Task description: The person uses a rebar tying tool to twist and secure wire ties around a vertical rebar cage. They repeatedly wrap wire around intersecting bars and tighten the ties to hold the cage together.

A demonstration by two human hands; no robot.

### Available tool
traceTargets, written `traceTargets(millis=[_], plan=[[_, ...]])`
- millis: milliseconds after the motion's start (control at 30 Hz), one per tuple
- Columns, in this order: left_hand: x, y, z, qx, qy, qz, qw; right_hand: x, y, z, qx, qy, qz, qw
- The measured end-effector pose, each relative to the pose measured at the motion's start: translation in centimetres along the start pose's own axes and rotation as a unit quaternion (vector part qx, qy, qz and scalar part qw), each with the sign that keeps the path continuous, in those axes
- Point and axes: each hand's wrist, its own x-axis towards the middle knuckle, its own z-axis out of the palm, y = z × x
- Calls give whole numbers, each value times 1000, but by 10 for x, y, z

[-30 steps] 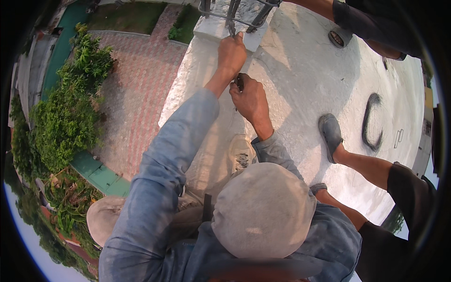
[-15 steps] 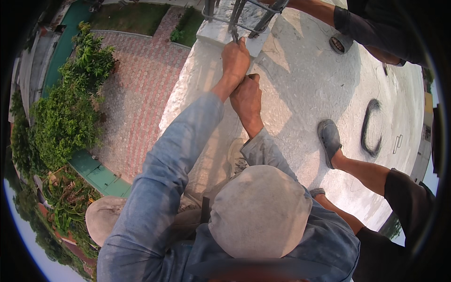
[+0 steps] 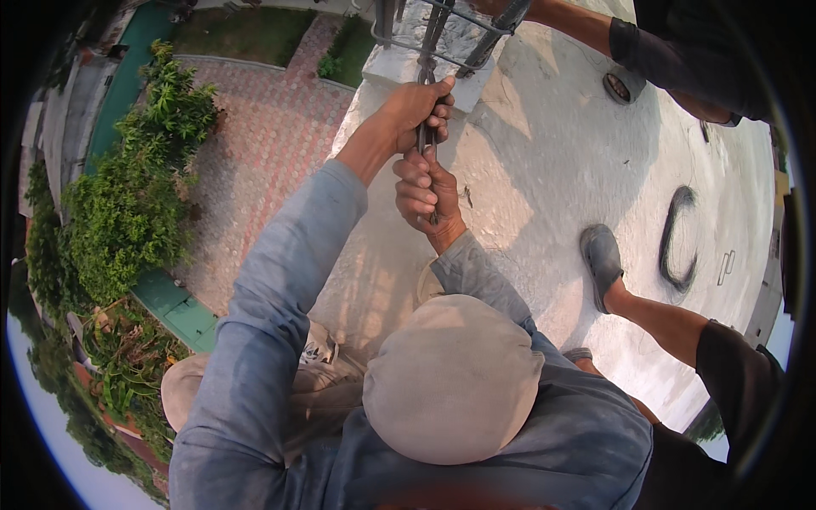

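Note:
My left hand (image 3: 418, 112) is closed around the upper part of dark metal pincers (image 3: 422, 140), just below a rebar cage. Lower down, my right hand (image 3: 432, 194) grips the handles, whose ends show below its fingers. The upper end of the pincers is at the foot of a vertical steel bar (image 3: 435, 32); whether the jaws bite on wire is too small to tell. A bent steel stirrup (image 3: 395, 42) runs around the bars, which rise from a whitish concrete block (image 3: 476, 89). My knee (image 3: 455, 378) in beige trousers is bent close below my hands.
Left of the ledge lies a paved yard (image 3: 255, 144) far below, with a leafy tree (image 3: 123, 195). On the pale concrete slab (image 3: 544, 161) at right, other people stand; one forearm (image 3: 569, 19) reaches toward the bars. A grey clog (image 3: 602, 255) and a black wire coil (image 3: 677, 238) are there.
Both hands have turned, so the fingers and the pincers now show. My right hand has moved lower, and my left forearm has swung a little left.

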Motion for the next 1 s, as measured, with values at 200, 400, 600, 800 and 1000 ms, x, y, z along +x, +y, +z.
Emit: traceTargets(millis=[200, 400, 600, 800, 1000], plan=[[3, -1, -12, 33, -5, 35, 999, 1, -24, 16, -446, 209, -36, 870], [12, 2, -20, 19, -55, 14, 998, -8, -32, 44, -420, 243, -8, 875], [17, 8, -17, -15, -79, 7, 997, -6, -40, 47, -444, 223, -11, 868], [14, 8, -8, -33, -35, -3, 999, -8, -52, 49, -418, 234, -31, 878], [14, 25, -9, 47, -26, -39, 998, 24, 1, 43, -316, 261, -95, 907]])
